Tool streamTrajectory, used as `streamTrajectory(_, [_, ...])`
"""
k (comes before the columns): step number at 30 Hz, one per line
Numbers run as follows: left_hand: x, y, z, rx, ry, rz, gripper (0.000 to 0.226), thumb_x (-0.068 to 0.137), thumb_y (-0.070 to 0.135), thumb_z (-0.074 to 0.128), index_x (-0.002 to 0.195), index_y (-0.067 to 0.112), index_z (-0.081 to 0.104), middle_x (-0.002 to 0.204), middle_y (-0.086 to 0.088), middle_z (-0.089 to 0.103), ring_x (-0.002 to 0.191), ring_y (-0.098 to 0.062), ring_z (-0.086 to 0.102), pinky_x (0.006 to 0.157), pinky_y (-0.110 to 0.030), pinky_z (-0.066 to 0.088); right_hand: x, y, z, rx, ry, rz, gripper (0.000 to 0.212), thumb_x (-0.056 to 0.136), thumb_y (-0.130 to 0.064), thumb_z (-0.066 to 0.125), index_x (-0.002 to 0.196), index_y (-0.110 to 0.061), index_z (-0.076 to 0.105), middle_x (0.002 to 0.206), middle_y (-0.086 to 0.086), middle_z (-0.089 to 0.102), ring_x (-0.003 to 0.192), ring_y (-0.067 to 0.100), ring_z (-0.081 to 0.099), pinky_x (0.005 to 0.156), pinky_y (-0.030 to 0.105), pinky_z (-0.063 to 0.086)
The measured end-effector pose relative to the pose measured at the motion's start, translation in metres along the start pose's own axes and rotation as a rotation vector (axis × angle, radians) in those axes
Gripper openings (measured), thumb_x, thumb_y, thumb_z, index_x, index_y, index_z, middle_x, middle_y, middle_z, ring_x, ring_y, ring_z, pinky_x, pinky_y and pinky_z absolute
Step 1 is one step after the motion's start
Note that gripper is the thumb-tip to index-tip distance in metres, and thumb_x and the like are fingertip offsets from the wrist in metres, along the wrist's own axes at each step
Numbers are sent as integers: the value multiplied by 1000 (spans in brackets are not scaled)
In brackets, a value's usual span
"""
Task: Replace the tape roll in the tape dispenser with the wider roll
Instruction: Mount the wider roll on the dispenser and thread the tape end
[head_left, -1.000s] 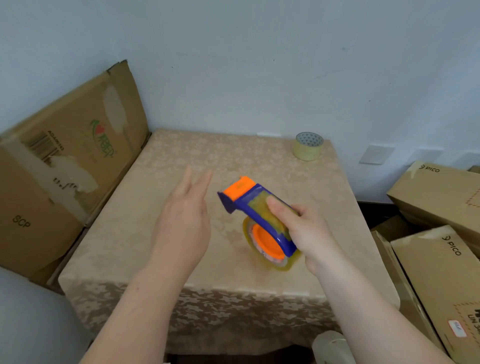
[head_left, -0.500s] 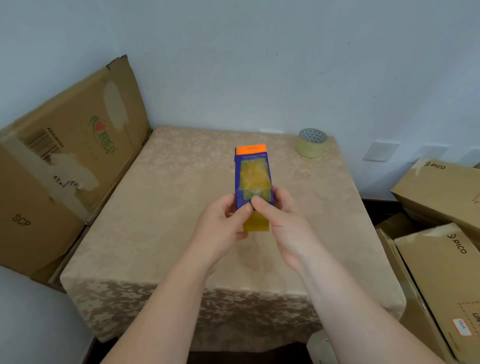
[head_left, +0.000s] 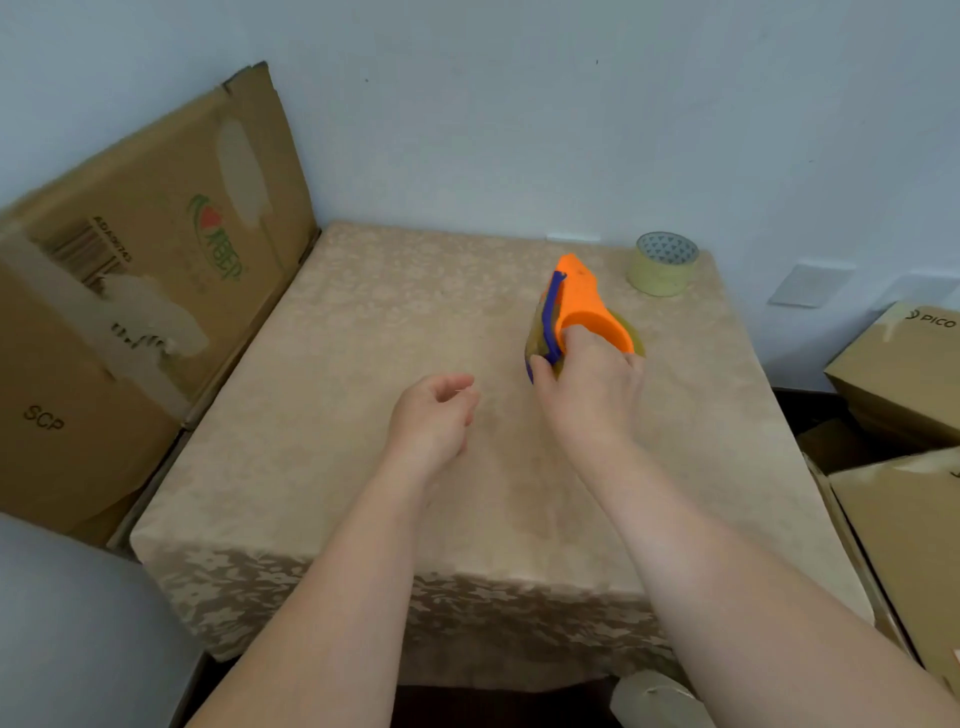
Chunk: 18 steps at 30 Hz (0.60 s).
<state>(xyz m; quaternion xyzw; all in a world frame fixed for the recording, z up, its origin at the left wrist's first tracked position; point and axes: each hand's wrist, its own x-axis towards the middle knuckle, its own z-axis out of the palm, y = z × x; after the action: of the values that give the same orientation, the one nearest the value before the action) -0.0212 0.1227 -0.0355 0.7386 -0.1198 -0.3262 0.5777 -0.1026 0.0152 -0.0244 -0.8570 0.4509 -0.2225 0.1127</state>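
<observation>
Left hand (head_left: 434, 410) had let go and hung loosely curled, empty, while right hand (head_left: 592, 387) alone gripped the tape dispenser (head_left: 576, 312), carried toward 1 o'clock near the spare roll (head_left: 662, 264); swap not started.

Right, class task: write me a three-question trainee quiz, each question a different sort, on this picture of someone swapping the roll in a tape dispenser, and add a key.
1. True or false: the left hand is gripping the orange and blue plastic tape dispenser.
2. Multiple choice: the loose pale yellow tape roll stands
A) at the far right corner of the beige patterned tablecloth
B) inside the flattened brown cardboard box
C) in the left hand
3. Fill in: the dispenser is held by the ___ hand.

Key: 1 false; 2 A; 3 right.
</observation>
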Motion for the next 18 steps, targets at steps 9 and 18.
streamTrajectory(9, [-1, -2, 0, -75, -33, -39, 24, 89, 12, 50, 110, 16, 61, 91, -2, 62, 85, -18, 55, 66, -31, 46, 12, -15, 23, -158, -102, -33, 25, 90, -36, 53, 97, -12, 56, 102, 9, 67, 97, 31, 61, 85, 38, 36])
streamTrajectory(18, [-7, 2, -9, -91, -27, -47, 27, 88, 13, 52, 113, 17, 60, 103, -5, 64, 92, -19, 58, 77, -33, 49, 6, -15, 20, -175, -198, -70, 28, 91, -37, 53, 99, -10, 56, 102, 10, 66, 94, 31, 63, 68, 34, 35])
